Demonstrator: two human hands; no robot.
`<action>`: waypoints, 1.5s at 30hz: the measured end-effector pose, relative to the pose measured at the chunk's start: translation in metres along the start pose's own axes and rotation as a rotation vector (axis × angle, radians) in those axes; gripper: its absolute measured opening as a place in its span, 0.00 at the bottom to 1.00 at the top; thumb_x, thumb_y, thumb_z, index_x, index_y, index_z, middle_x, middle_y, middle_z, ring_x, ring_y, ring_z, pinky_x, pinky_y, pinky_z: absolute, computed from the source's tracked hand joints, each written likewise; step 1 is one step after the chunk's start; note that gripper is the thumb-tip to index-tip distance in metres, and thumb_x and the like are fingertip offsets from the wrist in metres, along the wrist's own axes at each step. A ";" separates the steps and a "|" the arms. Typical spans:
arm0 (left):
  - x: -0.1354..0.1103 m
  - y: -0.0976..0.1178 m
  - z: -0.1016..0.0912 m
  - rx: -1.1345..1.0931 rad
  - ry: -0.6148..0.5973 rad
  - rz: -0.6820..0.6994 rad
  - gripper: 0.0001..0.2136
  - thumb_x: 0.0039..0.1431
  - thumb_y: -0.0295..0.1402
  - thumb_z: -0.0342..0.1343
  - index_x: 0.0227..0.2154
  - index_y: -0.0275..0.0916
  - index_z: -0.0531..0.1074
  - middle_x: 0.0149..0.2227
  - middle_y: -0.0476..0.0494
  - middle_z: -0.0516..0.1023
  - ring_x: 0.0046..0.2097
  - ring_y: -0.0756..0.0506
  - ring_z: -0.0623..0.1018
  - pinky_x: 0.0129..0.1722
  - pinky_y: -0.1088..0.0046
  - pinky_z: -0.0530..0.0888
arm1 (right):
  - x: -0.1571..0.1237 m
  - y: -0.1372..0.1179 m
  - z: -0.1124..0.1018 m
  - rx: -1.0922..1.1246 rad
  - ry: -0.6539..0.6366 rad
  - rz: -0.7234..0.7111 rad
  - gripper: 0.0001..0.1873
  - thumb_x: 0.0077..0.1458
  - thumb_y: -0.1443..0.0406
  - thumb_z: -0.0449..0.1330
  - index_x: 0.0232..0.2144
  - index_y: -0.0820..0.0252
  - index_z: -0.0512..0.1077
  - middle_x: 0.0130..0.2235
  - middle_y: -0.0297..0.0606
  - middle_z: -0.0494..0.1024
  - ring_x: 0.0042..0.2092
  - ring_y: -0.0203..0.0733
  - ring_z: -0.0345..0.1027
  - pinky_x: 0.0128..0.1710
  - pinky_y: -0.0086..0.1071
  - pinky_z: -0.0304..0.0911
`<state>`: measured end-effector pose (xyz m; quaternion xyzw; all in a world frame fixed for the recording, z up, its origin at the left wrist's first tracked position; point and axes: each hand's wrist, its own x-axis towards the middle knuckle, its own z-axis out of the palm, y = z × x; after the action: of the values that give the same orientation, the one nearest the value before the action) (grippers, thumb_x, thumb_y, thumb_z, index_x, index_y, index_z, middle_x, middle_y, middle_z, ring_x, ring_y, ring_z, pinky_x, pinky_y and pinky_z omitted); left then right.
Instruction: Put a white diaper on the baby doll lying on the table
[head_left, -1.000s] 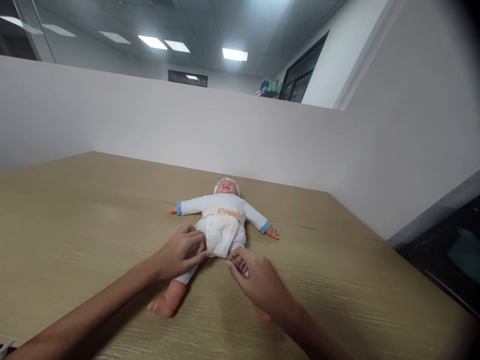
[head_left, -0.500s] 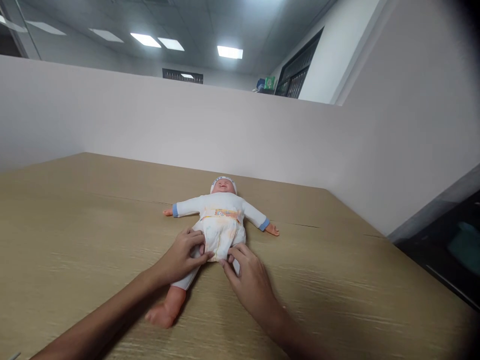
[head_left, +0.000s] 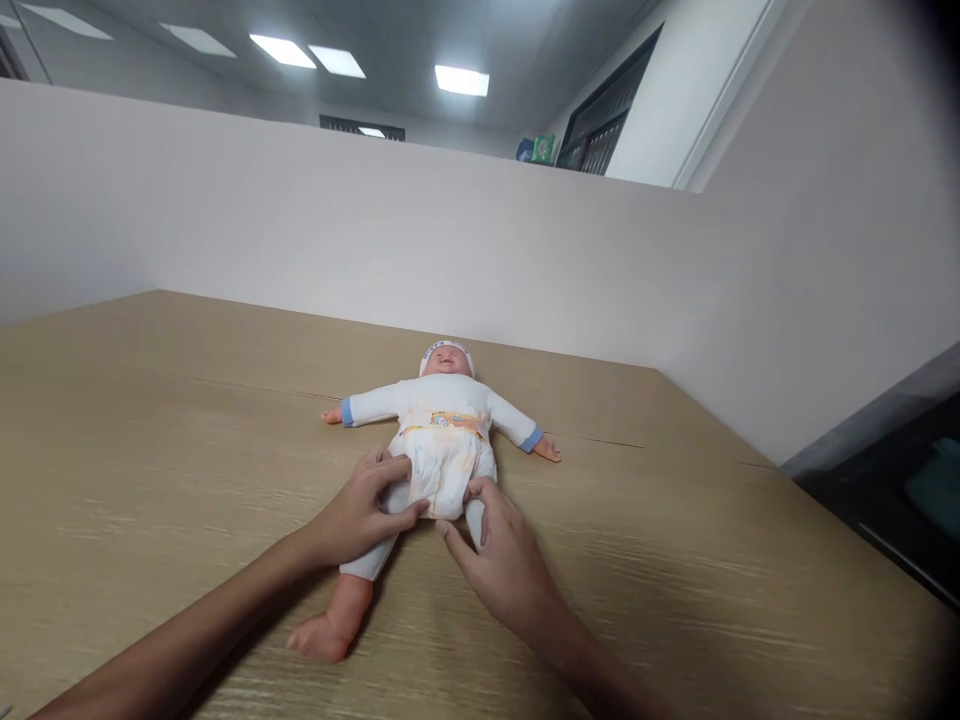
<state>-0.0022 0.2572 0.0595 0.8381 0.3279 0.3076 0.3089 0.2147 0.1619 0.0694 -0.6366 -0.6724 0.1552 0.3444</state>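
A baby doll [head_left: 444, 400] in a white suit and cap lies on its back on the wooden table [head_left: 150, 420], arms spread, wearing a white diaper [head_left: 442, 468] with an orange waistband. My left hand [head_left: 360, 515] pinches the diaper's lower left edge at the doll's thigh. My right hand [head_left: 499, 555] covers the doll's other leg, its fingers closed on the diaper's lower right edge. The doll's bare foot [head_left: 319, 640] points toward me.
White partition walls [head_left: 375, 230] stand behind and to the right of the table. The table's right edge drops to a dark floor area [head_left: 892, 500]. Bare tabletop stretches to the left of the doll and in front of it.
My right hand has slid up from the doll's lower leg to the diaper's bottom edge. My left hand stays at the diaper's left side. The view has tilted slightly.
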 end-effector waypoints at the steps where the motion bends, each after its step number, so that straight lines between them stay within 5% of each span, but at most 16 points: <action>1: -0.001 -0.002 0.001 -0.009 0.018 -0.021 0.14 0.67 0.46 0.62 0.35 0.41 0.71 0.37 0.48 0.70 0.46 0.39 0.68 0.49 0.61 0.65 | 0.001 0.001 0.000 0.045 0.016 0.028 0.12 0.63 0.61 0.65 0.46 0.54 0.68 0.44 0.39 0.82 0.41 0.49 0.76 0.41 0.39 0.67; 5: -0.004 -0.009 0.005 -0.108 0.111 -0.114 0.17 0.64 0.49 0.66 0.40 0.42 0.69 0.40 0.49 0.68 0.45 0.41 0.69 0.47 0.63 0.67 | 0.003 0.005 -0.001 0.158 0.088 0.120 0.18 0.60 0.58 0.66 0.48 0.52 0.64 0.43 0.35 0.83 0.31 0.42 0.71 0.34 0.36 0.64; 12: -0.010 -0.014 0.012 -0.413 0.209 -0.219 0.25 0.58 0.45 0.71 0.49 0.44 0.63 0.46 0.46 0.75 0.48 0.42 0.77 0.48 0.65 0.73 | 0.003 0.011 -0.009 0.094 0.124 0.165 0.16 0.59 0.51 0.69 0.41 0.52 0.73 0.44 0.39 0.87 0.38 0.49 0.76 0.40 0.40 0.64; 20: -0.009 -0.003 0.006 -0.393 0.148 -0.301 0.21 0.57 0.47 0.70 0.47 0.41 0.76 0.47 0.41 0.84 0.49 0.37 0.81 0.50 0.62 0.75 | 0.006 0.006 -0.016 -0.047 0.057 0.117 0.11 0.62 0.53 0.69 0.40 0.51 0.82 0.38 0.35 0.88 0.38 0.51 0.73 0.48 0.45 0.61; 27: -0.004 -0.001 -0.005 -0.485 -0.016 -0.336 0.22 0.59 0.51 0.69 0.49 0.41 0.82 0.50 0.42 0.86 0.54 0.34 0.81 0.54 0.60 0.76 | 0.011 0.004 -0.011 -0.037 -0.008 0.089 0.10 0.62 0.55 0.69 0.35 0.54 0.82 0.39 0.39 0.86 0.48 0.56 0.74 0.49 0.43 0.63; 30: -0.001 0.000 -0.006 -0.657 -0.035 -0.365 0.23 0.59 0.50 0.71 0.52 0.42 0.81 0.55 0.40 0.86 0.59 0.33 0.81 0.59 0.57 0.76 | 0.013 0.009 -0.009 0.127 -0.007 0.102 0.11 0.62 0.55 0.68 0.38 0.54 0.83 0.42 0.40 0.87 0.48 0.55 0.76 0.49 0.43 0.68; 35: 0.003 0.004 -0.005 -0.829 -0.026 -0.378 0.24 0.59 0.53 0.70 0.50 0.40 0.83 0.53 0.37 0.87 0.52 0.33 0.84 0.56 0.54 0.78 | 0.019 0.011 -0.011 0.560 -0.083 0.123 0.17 0.61 0.50 0.70 0.44 0.53 0.84 0.45 0.41 0.88 0.49 0.56 0.81 0.54 0.49 0.75; 45: 0.004 0.006 -0.005 -0.835 0.056 -0.418 0.25 0.59 0.58 0.68 0.39 0.39 0.80 0.40 0.42 0.86 0.40 0.41 0.80 0.42 0.65 0.76 | 0.023 0.015 -0.003 0.658 -0.047 0.165 0.24 0.64 0.40 0.61 0.37 0.53 0.74 0.42 0.40 0.85 0.45 0.51 0.79 0.50 0.43 0.76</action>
<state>-0.0012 0.2581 0.0676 0.5494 0.3461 0.3672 0.6660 0.2290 0.1858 0.0681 -0.5398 -0.5401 0.4061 0.5019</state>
